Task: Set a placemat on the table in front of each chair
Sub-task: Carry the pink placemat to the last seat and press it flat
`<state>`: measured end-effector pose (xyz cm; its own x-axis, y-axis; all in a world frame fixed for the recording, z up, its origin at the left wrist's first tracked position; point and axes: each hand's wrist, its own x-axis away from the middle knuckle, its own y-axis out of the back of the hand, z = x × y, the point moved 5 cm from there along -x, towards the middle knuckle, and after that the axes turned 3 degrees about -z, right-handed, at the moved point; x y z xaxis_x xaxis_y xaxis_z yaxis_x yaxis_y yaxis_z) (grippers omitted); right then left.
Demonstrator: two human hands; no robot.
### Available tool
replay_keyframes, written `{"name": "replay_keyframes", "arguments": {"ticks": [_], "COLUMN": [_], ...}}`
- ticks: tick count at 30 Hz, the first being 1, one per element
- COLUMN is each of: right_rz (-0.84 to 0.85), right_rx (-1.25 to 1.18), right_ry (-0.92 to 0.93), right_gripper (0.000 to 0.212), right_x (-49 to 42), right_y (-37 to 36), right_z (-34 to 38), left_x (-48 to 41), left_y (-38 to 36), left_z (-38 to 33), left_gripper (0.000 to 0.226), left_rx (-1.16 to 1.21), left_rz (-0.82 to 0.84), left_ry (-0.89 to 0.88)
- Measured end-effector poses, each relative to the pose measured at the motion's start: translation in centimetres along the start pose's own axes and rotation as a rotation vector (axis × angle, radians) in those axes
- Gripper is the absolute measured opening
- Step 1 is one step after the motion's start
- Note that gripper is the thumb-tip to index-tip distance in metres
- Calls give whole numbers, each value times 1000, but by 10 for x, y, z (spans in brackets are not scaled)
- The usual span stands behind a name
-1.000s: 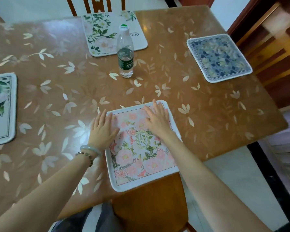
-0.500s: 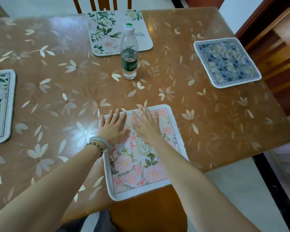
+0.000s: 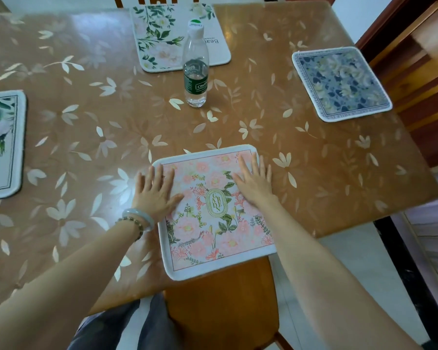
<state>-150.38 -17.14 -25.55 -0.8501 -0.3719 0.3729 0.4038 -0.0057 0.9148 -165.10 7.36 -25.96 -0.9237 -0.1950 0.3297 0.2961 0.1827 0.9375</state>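
Note:
A pink floral placemat [image 3: 213, 231] lies at the near edge of the brown flower-patterned table [image 3: 86, 137], its front rim hanging a little over the edge above a wooden chair seat [image 3: 223, 304]. My left hand [image 3: 156, 192] rests flat on the mat's left border, fingers apart. My right hand [image 3: 254, 183] lies flat on its upper right part. A white mat with green leaves [image 3: 162, 39] sits at the far side, a blue floral mat [image 3: 340, 83] at the right, and a white leafy mat [image 3: 0, 145] at the left edge.
A clear water bottle [image 3: 195, 69] with a green label stands upright in the middle of the table, just in front of the far mat. A chair back [image 3: 157, 0] shows behind the far mat. Dark wooden furniture [image 3: 415, 61] stands close on the right.
My hands have spread apart across the pink mat, the left toward its left border and the right toward its right side. The view has shifted slightly.

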Motion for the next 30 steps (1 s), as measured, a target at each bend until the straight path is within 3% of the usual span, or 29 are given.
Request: {"name": "replay_keyframes", "arguments": {"ticks": [5, 14, 19, 25, 30], "right_rz": [-37, -79, -94, -81, -50], "right_rx": [50, 80, 44, -2, 24], "right_ry": [-19, -126, -156, -67, -70], "right_gripper": [68, 66, 67, 65, 62], "right_x": [78, 133, 156, 195, 197], "right_y": [-34, -59, -74, -105, -103], "right_z": [-21, -38, 8, 77, 86], "left_x": [52, 67, 94, 130, 130], "left_y": [-17, -24, -34, -46, -49], "left_z": [-13, -16, -43, -63, -67], "left_gripper": [96, 84, 89, 65, 66], "left_rx": [33, 30, -2, 26, -2], "left_rz": [-12, -8, 13, 25, 69], "left_ry": [-84, -61, -138, -358, -372]}}
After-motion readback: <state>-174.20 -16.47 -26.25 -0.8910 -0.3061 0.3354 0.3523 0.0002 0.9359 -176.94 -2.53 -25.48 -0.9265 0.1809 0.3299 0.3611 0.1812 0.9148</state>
